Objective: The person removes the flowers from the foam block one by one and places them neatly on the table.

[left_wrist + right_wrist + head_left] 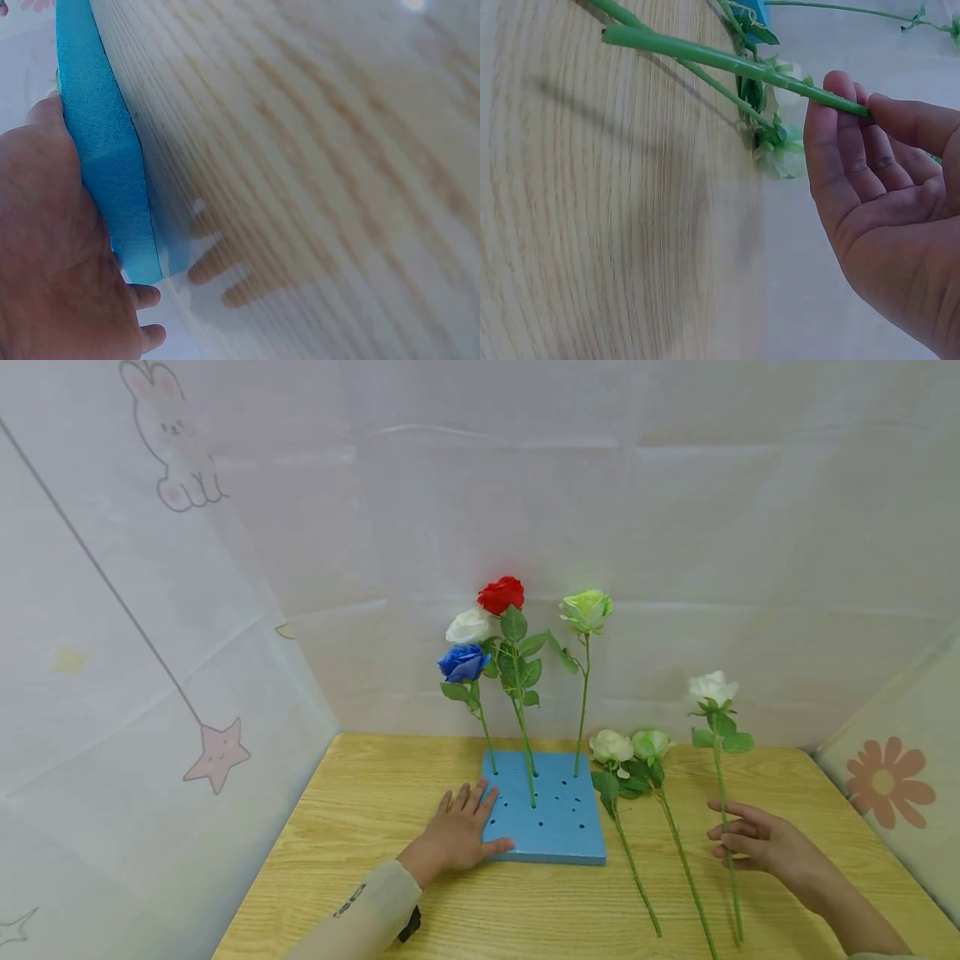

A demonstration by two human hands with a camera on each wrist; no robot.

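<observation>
My left hand (459, 835) rests with spread fingers on the left edge of a blue foam board (547, 839) pierced with several holes. The left wrist view shows the palm (52, 240) against the board's side (112, 142). In the board stand a blue rose (463, 663), a white rose (468, 626), a red rose (502, 596) and a light green rose (587, 611). My right hand (780, 852) pinches the stem (727, 67) of another white rose (713, 688) between thumb and fingers. That rose is held nearly upright, bloom up, right of the board.
On the wooden table (360, 810), right of the board, lie a cream-white rose (612, 747) and a pale green rose (651, 744), stems toward me. A light patterned cloth (420, 510) hangs behind the table and along both sides.
</observation>
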